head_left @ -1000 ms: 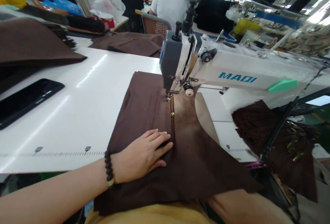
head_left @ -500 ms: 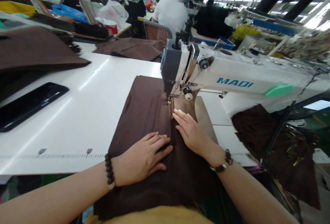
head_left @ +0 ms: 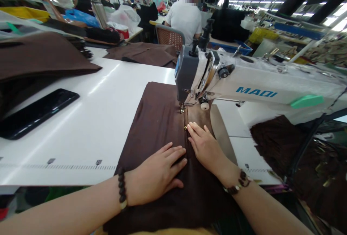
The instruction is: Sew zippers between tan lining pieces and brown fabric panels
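Observation:
A dark brown fabric piece (head_left: 154,123) lies on the white table under the needle of a white sewing machine (head_left: 252,83). A zipper (head_left: 185,134) runs down the cloth from the presser foot. My left hand (head_left: 157,173) lies flat on the fabric just left of the zipper, fingers stretched out. My right hand (head_left: 206,146) rests flat on the fabric right of the zipper, fingertips close to the zipper pull. Both wrists wear bead bracelets.
A black phone (head_left: 35,112) lies on the table (head_left: 89,119) at the left. Stacked brown fabric (head_left: 40,56) sits at far left, more brown pieces (head_left: 143,52) behind. A dark bundle (head_left: 284,144) hangs at the right. A person in a white shirt (head_left: 185,16) sits beyond.
My right hand came into view from below and settled on the fabric right of the zipper. The left hand stayed in place. The camera shifted slightly.

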